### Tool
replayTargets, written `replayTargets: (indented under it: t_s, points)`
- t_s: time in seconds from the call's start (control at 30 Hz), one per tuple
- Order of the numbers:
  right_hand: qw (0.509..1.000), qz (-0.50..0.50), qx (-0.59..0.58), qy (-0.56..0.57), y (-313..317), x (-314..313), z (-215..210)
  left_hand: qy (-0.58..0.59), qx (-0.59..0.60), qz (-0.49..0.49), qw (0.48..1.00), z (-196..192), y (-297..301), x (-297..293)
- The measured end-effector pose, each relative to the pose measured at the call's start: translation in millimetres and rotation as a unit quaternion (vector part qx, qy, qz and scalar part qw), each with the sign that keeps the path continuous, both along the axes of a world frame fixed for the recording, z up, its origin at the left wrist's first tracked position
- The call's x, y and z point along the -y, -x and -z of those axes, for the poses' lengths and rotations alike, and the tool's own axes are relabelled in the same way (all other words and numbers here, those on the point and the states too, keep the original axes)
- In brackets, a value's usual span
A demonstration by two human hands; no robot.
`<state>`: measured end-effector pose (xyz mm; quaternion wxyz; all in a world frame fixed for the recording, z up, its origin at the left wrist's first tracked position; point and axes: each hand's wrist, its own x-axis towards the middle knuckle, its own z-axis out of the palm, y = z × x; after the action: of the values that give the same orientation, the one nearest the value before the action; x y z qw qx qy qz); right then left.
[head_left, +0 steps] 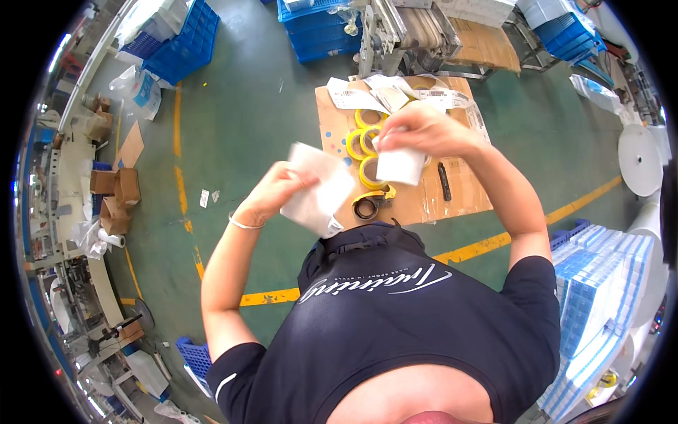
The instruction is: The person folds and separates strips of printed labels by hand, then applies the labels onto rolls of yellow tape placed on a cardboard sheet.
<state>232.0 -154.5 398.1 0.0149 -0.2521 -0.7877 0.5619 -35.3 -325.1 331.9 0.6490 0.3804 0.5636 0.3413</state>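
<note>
My left hand (286, 185) is closed on a white sheet (321, 189), thumb on top, which looks like paper or a thin packet and is blurred at its edges. Farther right, my right hand (427, 131) pinches a smaller white paper piece (400, 167) that hangs below its fingers over the cardboard-topped table (417, 201). Partly behind that piece, several yellow tape rolls (354, 144) lie on the cardboard. A tape dispenser (367, 207) with a yellow part rests at the near edge. Right of the rolls is a slim black tool (444, 181), perhaps a cutter or marker.
White printed label strips (353, 96) lie along the table's far side, near a conveyor machine (417, 32). Blue crates (314, 35) stand beyond. Stacked blue-and-white packs (600, 297) are at my right. Cardboard boxes (120, 191) and machinery line the left.
</note>
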Motion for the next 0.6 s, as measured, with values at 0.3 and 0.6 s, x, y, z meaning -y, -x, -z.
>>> replayTargets:
  t_s: [0.3,0.6]
  points:
    - [0.947,0.058,-0.297,-0.111,48,25,-69,-0.292,0.084,-0.350,0.886,-28,-41,-51]
    - [0.810,0.290,-0.393,-0.324,117,2,-62,-0.331,0.263,-0.422,0.802,-117,-87,-77]
